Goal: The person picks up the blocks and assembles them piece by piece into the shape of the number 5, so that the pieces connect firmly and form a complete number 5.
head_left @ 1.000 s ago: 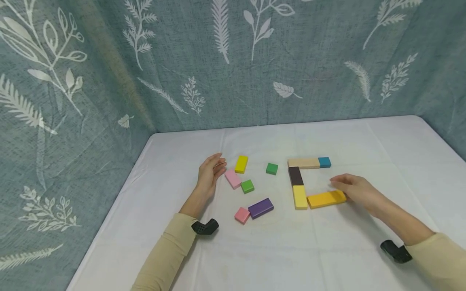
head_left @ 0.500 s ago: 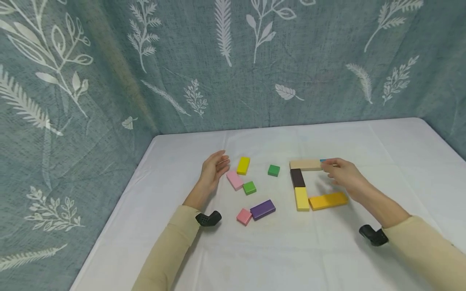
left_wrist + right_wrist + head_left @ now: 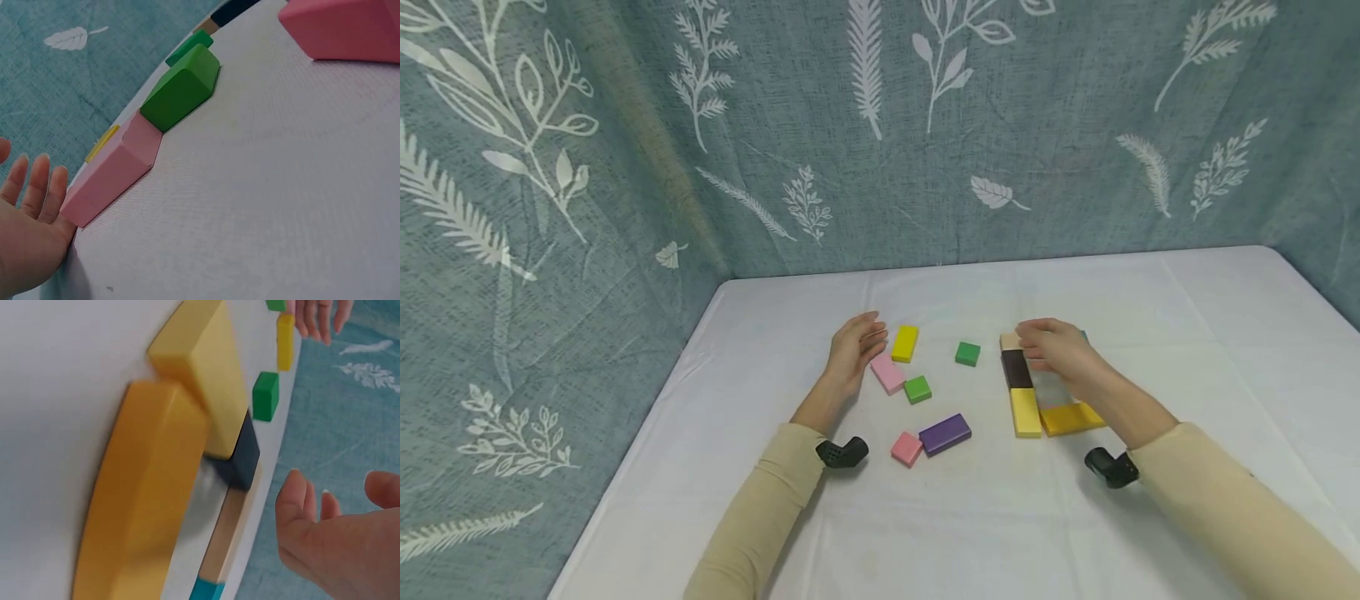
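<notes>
My right hand (image 3: 1063,350) hovers over the natural wood block (image 3: 225,534) and the dark brown block (image 3: 1017,369), its fingers loosely bent with nothing in them. A pale yellow block (image 3: 1026,413) lies end to end with the dark one. The orange-yellow block (image 3: 1070,419) extends right from its lower end, partly behind my wrist. Most of the blue block (image 3: 206,590) is hidden by the hand in the head view. My left hand (image 3: 853,350) rests beside the pink block (image 3: 887,373), fingers relaxed and holding nothing.
Left of that arrangement lie a yellow block (image 3: 906,343), a green block (image 3: 967,353), a lighter green block (image 3: 917,389), a purple block (image 3: 945,434) and a small coral-pink block (image 3: 907,449). A white cloth (image 3: 970,525) covers the table; a patterned curtain (image 3: 910,192) hangs behind.
My right hand has moved up and left, from the orange-yellow block's right end, past the blue block, to above the wood block. My left hand has stayed by the pink block.
</notes>
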The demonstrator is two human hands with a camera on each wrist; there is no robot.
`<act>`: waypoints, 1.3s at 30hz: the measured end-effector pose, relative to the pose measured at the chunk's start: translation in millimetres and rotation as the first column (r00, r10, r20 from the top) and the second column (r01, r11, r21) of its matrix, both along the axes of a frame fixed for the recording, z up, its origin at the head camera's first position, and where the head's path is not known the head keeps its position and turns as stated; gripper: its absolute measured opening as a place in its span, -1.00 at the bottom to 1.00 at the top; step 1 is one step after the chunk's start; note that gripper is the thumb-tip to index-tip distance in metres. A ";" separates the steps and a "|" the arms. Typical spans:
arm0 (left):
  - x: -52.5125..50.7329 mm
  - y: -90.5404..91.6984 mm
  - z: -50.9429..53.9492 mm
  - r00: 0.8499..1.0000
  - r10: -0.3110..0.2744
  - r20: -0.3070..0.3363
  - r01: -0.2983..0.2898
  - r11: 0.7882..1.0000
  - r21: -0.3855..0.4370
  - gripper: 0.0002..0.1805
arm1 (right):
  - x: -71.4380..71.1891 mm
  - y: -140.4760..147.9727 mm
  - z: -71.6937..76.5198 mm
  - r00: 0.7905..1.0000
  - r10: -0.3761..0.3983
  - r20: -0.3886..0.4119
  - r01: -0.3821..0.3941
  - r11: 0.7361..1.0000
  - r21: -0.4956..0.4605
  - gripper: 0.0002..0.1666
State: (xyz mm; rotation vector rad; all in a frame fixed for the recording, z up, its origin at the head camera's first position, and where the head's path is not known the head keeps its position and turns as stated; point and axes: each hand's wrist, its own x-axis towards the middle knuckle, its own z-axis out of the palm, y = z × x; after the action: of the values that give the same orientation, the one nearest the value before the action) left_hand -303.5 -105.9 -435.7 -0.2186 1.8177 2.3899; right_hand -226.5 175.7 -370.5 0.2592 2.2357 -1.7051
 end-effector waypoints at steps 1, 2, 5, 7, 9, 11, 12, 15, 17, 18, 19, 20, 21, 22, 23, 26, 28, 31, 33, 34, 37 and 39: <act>-0.1 0.4 0.2 1.000 0.000 0.000 0.000 1.000 -0.002 -0.59 | -1.0 -3.0 0.0 1.000 0.003 0.001 -0.003 1.000 -0.017 -0.36; -0.5 0.8 0.2 1.000 -0.001 0.001 0.001 1.000 -0.005 -0.59 | -2.8 -6.1 -0.7 1.000 0.007 0.004 -0.007 0.999 -0.037 -0.37; -1.9 1.9 -0.3 1.000 -0.002 0.012 0.002 1.000 -0.009 -0.60 | -8.2 -18.3 -2.1 1.000 0.010 0.021 -0.008 0.996 -0.092 -0.40; -3.0 2.9 -0.7 1.000 -0.005 0.015 0.005 1.000 -0.013 -0.60 | -12.4 -28.2 -2.6 0.999 0.015 0.040 -0.010 0.992 -0.129 -0.41; -3.7 4.0 -1.1 1.000 -0.012 0.012 0.012 1.000 -0.020 -0.60 | -16.2 -38.8 -3.3 0.998 0.021 0.056 -0.011 0.984 -0.175 -0.42; -4.1 5.0 -1.2 1.000 -0.021 0.004 0.021 0.999 -0.025 -0.59 | -19.3 -49.1 -4.5 0.997 0.033 0.068 -0.018 0.975 -0.220 -0.42; -4.1 5.4 -1.4 1.000 -0.024 -0.001 0.024 0.999 -0.027 -0.60 | -20.7 -54.2 -5.5 0.997 0.038 0.073 -0.019 0.972 -0.236 -0.42; -4.2 6.1 -2.4 1.000 -0.028 -0.011 0.027 0.999 -0.025 -0.60 | -24.1 -67.9 -10.2 0.995 0.058 0.087 -0.028 0.951 -0.309 -0.42; -4.3 6.4 -3.5 0.999 -0.031 -0.018 0.031 0.999 -0.020 -0.61 | -26.3 -76.4 -13.9 0.993 0.056 0.109 -0.014 0.936 -0.353 -0.40; -4.2 6.6 -3.8 0.999 -0.034 -0.022 0.034 0.999 -0.017 -0.61 | -27.5 -80.1 -16.2 0.991 0.052 0.123 -0.002 0.928 -0.373 -0.39; -4.2 6.9 -4.2 0.999 -0.038 -0.025 0.037 0.999 -0.016 -0.61 | -28.8 -83.6 -18.4 0.989 0.047 0.137 0.011 0.920 -0.393 -0.37; -4.2 7.2 -4.4 0.999 -0.042 -0.028 0.042 0.999 -0.012 -0.61 | -30.2 -87.0 -20.6 0.988 0.037 0.152 0.029 0.913 -0.408 -0.36; -4.2 7.4 -4.7 0.998 -0.047 -0.032 0.046 0.999 -0.012 -0.60 | -31.6 -90.2 -22.9 0.985 0.020 0.171 0.055 0.907 -0.418 -0.36; -4.3 7.7 -4.8 0.998 -0.049 -0.034 0.049 0.999 -0.010 -0.60 | -33.0 -92.9 -24.9 0.982 0.008 0.189 0.076 0.899 -0.432 -0.36; -4.2 7.9 -4.7 0.998 -0.050 -0.035 0.050 0.999 -0.010 -0.60 | -34.4 -95.6 -26.7 0.979 -0.002 0.205 0.095 0.890 -0.447 -0.36; -4.2 7.9 -4.8 0.998 -0.055 -0.033 0.055 0.998 -0.006 -0.59 | -37.8 -102.6 -31.8 0.969 -0.030 0.245 0.152 0.854 -0.497 -0.35; -4.5 7.7 -4.6 0.997 -0.065 -0.032 0.065 0.998 -0.006 -0.58 | -39.4 -106.2 -34.1 0.964 -0.048 0.262 0.187 0.823 -0.537 -0.32; -4.9 7.6 -3.5 0.996 -0.086 -0.038 0.085 0.996 -0.011 -0.56 | -41.1 -110.9 -35.7 0.959 -0.076 0.273 0.230 0.772 -0.592 -0.29; -5.2 7.6 -2.6 0.994 -0.096 -0.042 0.096 0.995 -0.015 -0.55 | -41.9 -113.6 -35.5 0.957 -0.087 0.276 0.246 0.746 -0.619 -0.31; -5.2 7.5 -2.4 0.994 -0.099 -0.044 0.099 0.995 -0.018 -0.55 | -42.0 -115.1 -35.3 0.957 -0.087 0.276 0.249 0.736 -0.629 -0.32; -5.1 6.5 -2.7 0.993 -0.108 -0.052 0.107 0.994 -0.020 -0.55 | -42.3 -119.7 -35.4 0.955 -0.096 0.280 0.260 0.728 -0.635 -0.36; -4.6 5.5 -3.6 0.992 -0.112 -0.058 0.111 0.994 -0.014 -0.54 | -42.8 -122.6 -36.3 0.951 -0.108 0.289 0.275 0.718 -0.639 -0.38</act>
State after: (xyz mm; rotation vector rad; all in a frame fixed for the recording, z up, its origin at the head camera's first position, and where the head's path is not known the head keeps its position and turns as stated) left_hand -308.1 -100.4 -439.4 -0.0465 1.8172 2.3343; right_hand -269.2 53.1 -406.8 0.4929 1.3259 -2.3288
